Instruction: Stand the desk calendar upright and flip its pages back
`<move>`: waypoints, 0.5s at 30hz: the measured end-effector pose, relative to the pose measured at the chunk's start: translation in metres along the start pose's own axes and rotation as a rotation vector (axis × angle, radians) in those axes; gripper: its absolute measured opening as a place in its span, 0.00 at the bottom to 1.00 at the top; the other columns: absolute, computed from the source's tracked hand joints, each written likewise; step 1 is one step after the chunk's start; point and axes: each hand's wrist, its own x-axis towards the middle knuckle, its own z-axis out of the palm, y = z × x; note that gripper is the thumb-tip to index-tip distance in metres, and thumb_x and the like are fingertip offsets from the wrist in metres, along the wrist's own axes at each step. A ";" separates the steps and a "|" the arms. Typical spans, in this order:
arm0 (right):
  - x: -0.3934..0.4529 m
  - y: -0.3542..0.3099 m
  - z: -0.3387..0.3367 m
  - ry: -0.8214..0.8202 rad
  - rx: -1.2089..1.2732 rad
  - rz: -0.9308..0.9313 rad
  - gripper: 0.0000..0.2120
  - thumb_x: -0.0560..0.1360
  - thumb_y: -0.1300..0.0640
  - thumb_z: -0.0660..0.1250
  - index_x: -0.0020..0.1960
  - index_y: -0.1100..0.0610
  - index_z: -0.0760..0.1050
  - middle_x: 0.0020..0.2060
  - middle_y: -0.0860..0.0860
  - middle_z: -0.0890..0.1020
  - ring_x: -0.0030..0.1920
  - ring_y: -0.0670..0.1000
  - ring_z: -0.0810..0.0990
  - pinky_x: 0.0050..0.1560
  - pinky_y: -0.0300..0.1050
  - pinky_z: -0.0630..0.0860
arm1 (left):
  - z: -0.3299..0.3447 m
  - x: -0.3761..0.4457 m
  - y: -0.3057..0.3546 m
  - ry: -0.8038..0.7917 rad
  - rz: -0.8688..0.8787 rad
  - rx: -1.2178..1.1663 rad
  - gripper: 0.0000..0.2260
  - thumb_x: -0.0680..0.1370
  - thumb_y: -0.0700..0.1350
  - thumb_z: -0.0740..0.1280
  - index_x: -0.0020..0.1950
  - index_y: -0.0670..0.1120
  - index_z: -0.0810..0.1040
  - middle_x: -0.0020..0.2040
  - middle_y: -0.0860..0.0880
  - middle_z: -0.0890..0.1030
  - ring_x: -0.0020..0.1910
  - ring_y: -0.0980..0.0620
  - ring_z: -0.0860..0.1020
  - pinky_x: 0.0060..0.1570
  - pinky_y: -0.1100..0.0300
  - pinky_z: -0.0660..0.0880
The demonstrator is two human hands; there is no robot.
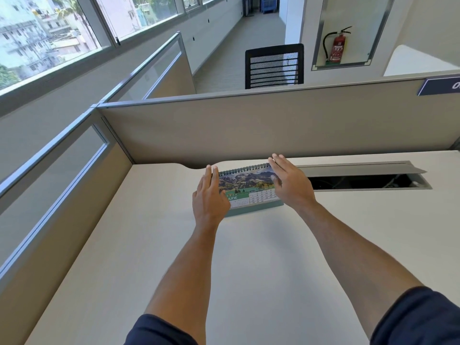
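Note:
A spiral-bound desk calendar (249, 186) stands upright near the back of the white desk (249, 257). Its facing page shows a mountain photo and a green June grid. My left hand (210, 197) is at its left edge, fingers straight and together, partly covering the page. My right hand (290, 181) is at its right edge, fingers extended over the top corner and thumb on the front of the page. Whether either hand actually grips the calendar is unclear.
A grey partition (273, 125) runs right behind the calendar. An open cable tray slot (361, 180) with a raised lid lies to the right. A glazed side partition (62, 170) bounds the desk's left. Beyond are a black chair (273, 66) and a fire extinguisher (337, 46).

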 end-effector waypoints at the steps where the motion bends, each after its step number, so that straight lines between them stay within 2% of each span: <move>1: 0.000 0.000 -0.001 -0.004 -0.011 -0.004 0.25 0.84 0.61 0.63 0.80 0.60 0.66 0.80 0.55 0.69 0.81 0.55 0.65 0.77 0.55 0.70 | -0.001 0.000 0.001 -0.006 0.003 0.012 0.36 0.78 0.41 0.67 0.84 0.45 0.57 0.85 0.46 0.58 0.81 0.45 0.64 0.66 0.45 0.73; 8: -0.017 0.004 -0.006 0.026 -0.153 -0.068 0.32 0.83 0.56 0.65 0.84 0.58 0.59 0.83 0.55 0.62 0.83 0.55 0.59 0.80 0.53 0.62 | -0.006 -0.012 -0.003 -0.007 0.037 0.131 0.42 0.77 0.49 0.70 0.85 0.45 0.52 0.86 0.47 0.54 0.83 0.44 0.59 0.69 0.46 0.70; 12: -0.035 0.007 -0.011 0.085 -0.188 -0.066 0.34 0.82 0.52 0.66 0.83 0.60 0.58 0.83 0.56 0.63 0.83 0.56 0.61 0.81 0.54 0.62 | -0.011 -0.027 -0.006 0.033 0.068 0.152 0.42 0.76 0.50 0.70 0.85 0.44 0.52 0.86 0.47 0.54 0.84 0.44 0.57 0.70 0.47 0.69; 15: -0.057 0.009 -0.016 0.107 -0.193 -0.032 0.33 0.83 0.50 0.62 0.84 0.59 0.58 0.83 0.55 0.63 0.83 0.55 0.61 0.81 0.54 0.63 | -0.014 -0.045 -0.004 0.053 0.094 0.157 0.42 0.77 0.51 0.69 0.85 0.44 0.53 0.86 0.47 0.55 0.84 0.44 0.57 0.70 0.47 0.69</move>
